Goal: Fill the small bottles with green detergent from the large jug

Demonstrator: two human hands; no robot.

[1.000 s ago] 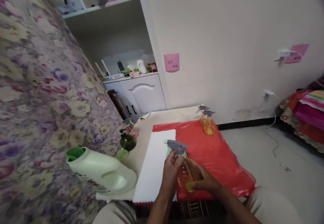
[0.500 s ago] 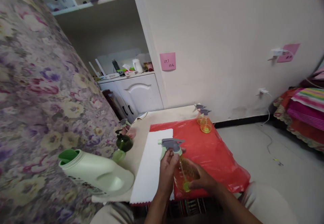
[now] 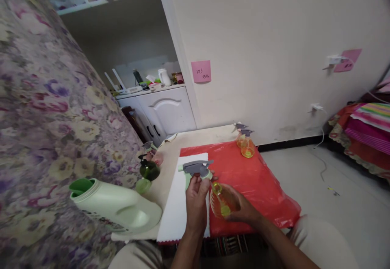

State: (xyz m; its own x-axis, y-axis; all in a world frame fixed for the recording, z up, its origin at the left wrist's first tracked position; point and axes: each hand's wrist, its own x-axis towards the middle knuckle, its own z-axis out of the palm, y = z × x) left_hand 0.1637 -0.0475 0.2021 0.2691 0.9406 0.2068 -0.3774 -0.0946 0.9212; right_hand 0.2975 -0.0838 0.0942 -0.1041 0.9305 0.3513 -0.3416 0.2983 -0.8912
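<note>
My left hand (image 3: 195, 201) grips the grey and pale green trigger sprayer head (image 3: 195, 168), which is lifted off the bottle and tilted left. My right hand (image 3: 240, 209) holds the small orange spray bottle (image 3: 219, 202) by its body, its open neck showing just below the sprayer head. Both are held above the white cloth (image 3: 179, 204) and the red plastic sheet (image 3: 250, 179) on the low table.
A large pale green detergent jug (image 3: 117, 208) lies on its side at the left with its green cap (image 3: 142, 185) nearby. A dark green spray bottle (image 3: 148, 169) stands behind it. Two orange spray bottles (image 3: 246, 146) stand at the far table edge. A floral curtain hangs on the left.
The sprayer head has come off the orange bottle and moved up and left in my left hand. My right hand has tilted the bottle.
</note>
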